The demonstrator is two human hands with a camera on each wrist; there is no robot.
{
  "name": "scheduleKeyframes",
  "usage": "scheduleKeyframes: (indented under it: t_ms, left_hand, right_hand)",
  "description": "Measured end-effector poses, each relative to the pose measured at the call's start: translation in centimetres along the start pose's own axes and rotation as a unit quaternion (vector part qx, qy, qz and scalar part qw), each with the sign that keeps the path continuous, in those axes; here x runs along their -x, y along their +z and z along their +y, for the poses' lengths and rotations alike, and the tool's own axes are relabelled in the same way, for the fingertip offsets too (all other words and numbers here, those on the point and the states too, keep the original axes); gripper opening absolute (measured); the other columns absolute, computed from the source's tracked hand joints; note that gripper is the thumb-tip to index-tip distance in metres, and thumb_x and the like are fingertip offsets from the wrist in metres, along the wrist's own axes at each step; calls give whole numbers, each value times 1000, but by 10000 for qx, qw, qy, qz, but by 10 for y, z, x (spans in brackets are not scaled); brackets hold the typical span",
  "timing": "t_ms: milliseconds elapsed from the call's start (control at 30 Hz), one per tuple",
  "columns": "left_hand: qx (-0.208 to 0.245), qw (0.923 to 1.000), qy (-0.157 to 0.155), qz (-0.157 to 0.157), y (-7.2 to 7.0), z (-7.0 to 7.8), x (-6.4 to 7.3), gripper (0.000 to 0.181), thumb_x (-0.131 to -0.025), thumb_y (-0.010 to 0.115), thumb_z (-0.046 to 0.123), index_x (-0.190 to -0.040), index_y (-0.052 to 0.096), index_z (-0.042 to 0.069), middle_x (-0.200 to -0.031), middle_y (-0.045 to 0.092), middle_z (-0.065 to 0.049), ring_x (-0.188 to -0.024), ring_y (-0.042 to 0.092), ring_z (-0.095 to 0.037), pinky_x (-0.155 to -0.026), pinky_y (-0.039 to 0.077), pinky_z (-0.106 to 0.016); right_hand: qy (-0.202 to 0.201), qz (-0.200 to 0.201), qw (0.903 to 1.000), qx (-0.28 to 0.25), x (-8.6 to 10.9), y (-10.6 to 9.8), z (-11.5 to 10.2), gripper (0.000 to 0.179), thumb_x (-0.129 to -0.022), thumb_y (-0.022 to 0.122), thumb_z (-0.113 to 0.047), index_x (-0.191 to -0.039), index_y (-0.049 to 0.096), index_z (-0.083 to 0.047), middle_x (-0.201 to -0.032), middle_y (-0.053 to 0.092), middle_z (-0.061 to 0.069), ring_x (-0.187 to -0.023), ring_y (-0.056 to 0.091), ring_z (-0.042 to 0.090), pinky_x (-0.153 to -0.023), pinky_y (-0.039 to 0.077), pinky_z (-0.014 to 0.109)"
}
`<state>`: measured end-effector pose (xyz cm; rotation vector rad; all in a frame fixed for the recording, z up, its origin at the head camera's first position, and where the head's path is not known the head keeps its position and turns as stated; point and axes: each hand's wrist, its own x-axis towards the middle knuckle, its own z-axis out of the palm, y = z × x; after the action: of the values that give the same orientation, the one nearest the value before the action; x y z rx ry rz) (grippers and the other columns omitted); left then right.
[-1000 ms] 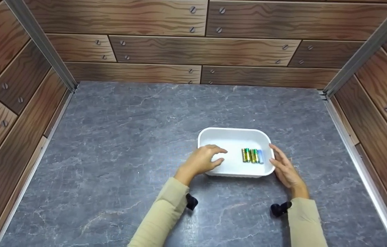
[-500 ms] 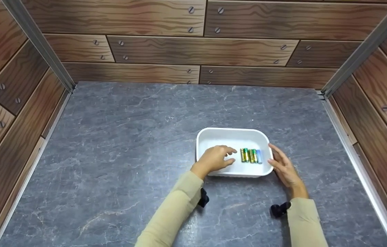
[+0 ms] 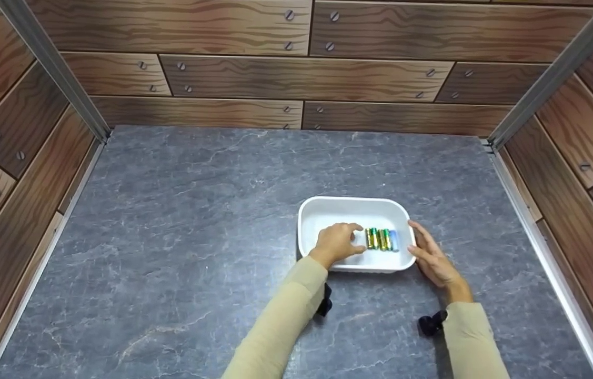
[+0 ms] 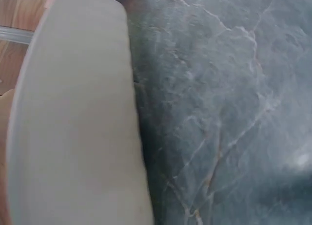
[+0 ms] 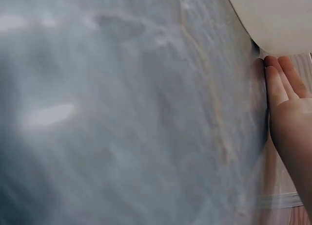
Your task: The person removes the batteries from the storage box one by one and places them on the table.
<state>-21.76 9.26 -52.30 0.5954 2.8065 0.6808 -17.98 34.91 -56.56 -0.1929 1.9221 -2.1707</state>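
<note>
A white plastic tub point(image 3: 354, 267) stands on the table. Inside it, toward the right, several AA-size batteries point(image 3: 379, 239) lie side by side in a row, gold and green ones with a light blue one at the right end. My left hand point(image 3: 335, 242) reaches over the left part of the tub, thumb and forefinger spread apart, tips right by the row's left end. My right hand point(image 3: 434, 260) rests against the tub's right end, thumb and forefinger tips at the rim. In the right wrist view its straight fingers point(image 5: 278, 84) touch the tub's outer wall point(image 5: 278, 20).
The grey marble-patterned tabletop point(image 3: 186, 226) surrounds the tub. Wood-print walls enclose it, with a back wall point(image 3: 254, 76) and side walls, and metal rails point(image 3: 554, 268) run along the edges. The tub's side wall point(image 4: 78, 108) fills the left of the left wrist view.
My left hand has moved right across the tub, up to the left end of the battery row. My right hand has kept its place at the tub's right end.
</note>
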Motion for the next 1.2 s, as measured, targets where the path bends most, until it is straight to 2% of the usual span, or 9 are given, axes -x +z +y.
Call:
scheduleKeyframes:
  t_ms: [67, 200, 333, 400, 500, 633, 733, 900, 1200]
  left_hand:
    - [-29, 9998, -184, -24, 3, 2, -2, 50, -82, 73, 44, -128, 62, 26, -100, 72, 7, -95, 66, -10, -78, 52, -29]
    - [-144, 9992, -361, -12, 8, 6, -5, 56, -79, 75, 46, -130, 60, 28, -97, 70, 6, -91, 65, -11, -77, 52, -29]
    - [-398, 9984, -408, 29, 11, 10, -9, 60, -78, 75, 48, -132, 58, 29, -107, 70, 2, -97, 67, -15, -79, 55, -32]
    - [-519, 9976, -457, 52, 11, 12, -10, 61, -77, 76, 48, -133, 57, 30, -113, 69, 1, -101, 68, -17, -81, 55, -33]
    - [-591, 9969, -526, 33, 11, 14, -12, 63, -77, 76, 47, -134, 55, 31, -118, 68, 0, -103, 68, -18, -83, 55, -34]
    - [-611, 9964, -594, -30, 14, 17, -14, 64, -77, 76, 47, -135, 54, 30, -118, 68, 1, -104, 67, -18, -84, 55, -34]
    - [-659, 9955, -677, -63, 17, 19, -14, 64, -77, 76, 48, -135, 54, 31, -118, 68, 1, -105, 67, -17, -85, 55, -33]
    - [-764, 9942, -750, -49, 20, 22, -15, 62, -77, 75, 49, -134, 55, 33, -116, 69, 2, -104, 67, -17, -83, 54, -33]
    - [-706, 9941, -817, -66, 20, 22, -16, 57, -77, 75, 49, -129, 59, 30, -113, 71, 2, -102, 68, -15, -82, 54, -33]
  right_hand:
    - [-3, 54, 10000, 65, 1, -1, -2, 65, -95, 48, 3, -151, 16, -2, -159, 21, 7, -125, 45, -10, -99, 43, 14]
    - [-169, 28, 9997, 169, 0, -3, -5, 62, -91, 51, 7, -147, 28, -4, -138, 50, -15, -119, 54, -2, -94, 47, 18]
    - [-508, -129, 9983, 253, -3, -4, -7, 63, -90, 54, 8, -147, 29, 0, -134, 55, -18, -119, 57, 0, -93, 49, 18]
    - [-574, -152, 9979, 261, -5, -3, -7, 65, -90, 54, 8, -148, 27, 4, -136, 53, -19, -123, 53, -3, -95, 47, 17]
    - [-415, -114, 9987, 267, -6, -1, -6, 68, -90, 53, 7, -150, 22, 4, -143, 46, -18, -126, 48, -8, -99, 42, 13]
    - [-74, -20, 9995, 291, -5, -1, -6, 71, -90, 52, 6, -152, 17, 2, -162, 19, 6, -126, 43, -14, -101, 37, 9]
    - [99, -1, 9996, 261, -4, -1, -7, 73, -90, 52, 6, -152, 14, 3, -160, 0, 23, -125, 43, -15, -100, 35, 8]
    - [182, -37, 9996, 200, -2, -2, -7, 75, -90, 53, 6, -152, 13, 1, -160, -5, 23, -123, 41, -19, -100, 34, 7]
    - [258, -79, 9996, 101, 0, -3, -8, 73, -91, 52, 3, -154, 15, -5, -161, -8, 23, -124, 40, -17, -101, 34, 8]
